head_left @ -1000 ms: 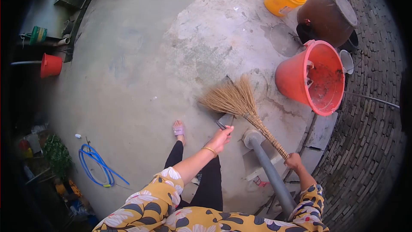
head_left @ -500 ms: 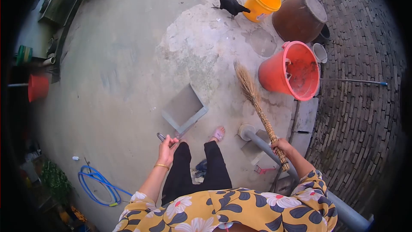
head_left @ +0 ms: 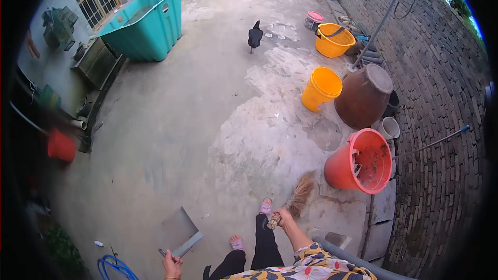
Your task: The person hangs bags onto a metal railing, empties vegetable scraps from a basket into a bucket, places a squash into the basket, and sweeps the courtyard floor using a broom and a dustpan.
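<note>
In the lower left, my left hand (head_left: 172, 265) is closed on the handle of a grey metal dustpan (head_left: 179, 233), whose open pan lies low over the concrete floor. My right hand (head_left: 282, 218) grips the straw broom (head_left: 302, 195) by its bound handle, in front of my right leg. The broom's bristles point up and right, toward the red bucket (head_left: 340, 168), and do not touch it. Dark debris and pale scraps lie inside that bucket.
A grey pipe (head_left: 358, 263) runs at the lower right. Yellow bucket (head_left: 321, 89), brown jar (head_left: 363, 96) and orange basket (head_left: 334, 41) line the brick wall (head_left: 441, 72). A black chicken (head_left: 254, 37) stands ahead. Green tub (head_left: 148, 26) is upper left; blue hose (head_left: 115, 267) lower left.
The view has tilted up, showing more of the yard. The dustpan swung out to the left with my left hand. My right hand brought the broom in closer to my legs. The chicken is farther off.
</note>
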`<state>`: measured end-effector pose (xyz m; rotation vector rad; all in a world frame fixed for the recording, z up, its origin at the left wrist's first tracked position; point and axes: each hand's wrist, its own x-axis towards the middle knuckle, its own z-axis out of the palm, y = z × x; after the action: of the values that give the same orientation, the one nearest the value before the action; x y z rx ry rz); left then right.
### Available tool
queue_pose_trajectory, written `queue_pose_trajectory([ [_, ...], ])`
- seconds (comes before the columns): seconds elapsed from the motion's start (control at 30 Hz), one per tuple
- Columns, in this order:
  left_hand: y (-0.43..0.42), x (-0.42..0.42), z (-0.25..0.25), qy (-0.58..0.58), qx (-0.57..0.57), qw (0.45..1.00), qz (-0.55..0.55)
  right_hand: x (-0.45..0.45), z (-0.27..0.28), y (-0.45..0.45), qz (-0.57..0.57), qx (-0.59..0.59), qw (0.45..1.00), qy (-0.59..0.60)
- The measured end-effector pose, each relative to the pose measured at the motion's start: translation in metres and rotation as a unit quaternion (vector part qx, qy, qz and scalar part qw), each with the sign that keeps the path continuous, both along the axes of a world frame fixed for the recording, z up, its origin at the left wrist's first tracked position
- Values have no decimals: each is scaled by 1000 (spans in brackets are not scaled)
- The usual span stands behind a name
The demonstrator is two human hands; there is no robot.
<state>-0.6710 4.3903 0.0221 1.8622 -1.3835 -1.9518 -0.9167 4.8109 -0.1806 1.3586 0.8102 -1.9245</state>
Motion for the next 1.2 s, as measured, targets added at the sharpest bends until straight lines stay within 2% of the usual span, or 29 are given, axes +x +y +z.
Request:
queue_pose_trajectory([
  [0.03,-2,-4,7,-2,-23,1000,21,-21,10,-28,33,-30,999,-2],
  [0.1,9,-33,28,9,-46,998,40,-60,55,-59,129,-37,987,89],
  [0.13,17,-48,47,5,-70,993,92,-83,56,-53,129,-39,986,96],
  [0.17,22,-61,60,-3,-94,985,145,-101,62,-48,144,-88,982,87],
  [0.2,21,-68,62,-1,-97,985,145,-115,67,-42,159,-137,975,77],
  [0.33,-1,-84,43,10,-96,980,175,-159,111,43,115,-125,981,97],
  [0.4,-17,-87,18,27,-87,975,205,-167,120,83,115,-69,982,133],
  [0.47,-24,-96,0,45,-74,968,236,-182,123,115,158,20,977,141],
  [0.53,-16,-123,-10,42,-53,966,250,-202,128,135,121,84,974,174],
  [0.6,-5,-159,-13,39,-35,961,270,-236,114,152,55,77,990,109],
  [0.7,-1,-208,-36,77,2,965,250,-306,67,172,25,106,991,77],
  [0.77,-2,-247,-48,83,34,962,258,-359,47,177,-54,25,996,65],
  [0.87,7,-322,-49,40,70,968,237,-429,40,122,0,87,993,75],
  [0.93,12,-358,-57,36,91,974,203,-450,1,67,99,55,993,46],
  [0.97,12,-372,-60,40,108,979,167,-454,25,14,109,114,984,78],
  [1.07,23,-422,-61,2,109,990,88,-453,59,-80,199,69,972,106],
  [1.2,26,-487,-80,-34,102,994,-8,-474,125,-113,279,-2,956,94],
])
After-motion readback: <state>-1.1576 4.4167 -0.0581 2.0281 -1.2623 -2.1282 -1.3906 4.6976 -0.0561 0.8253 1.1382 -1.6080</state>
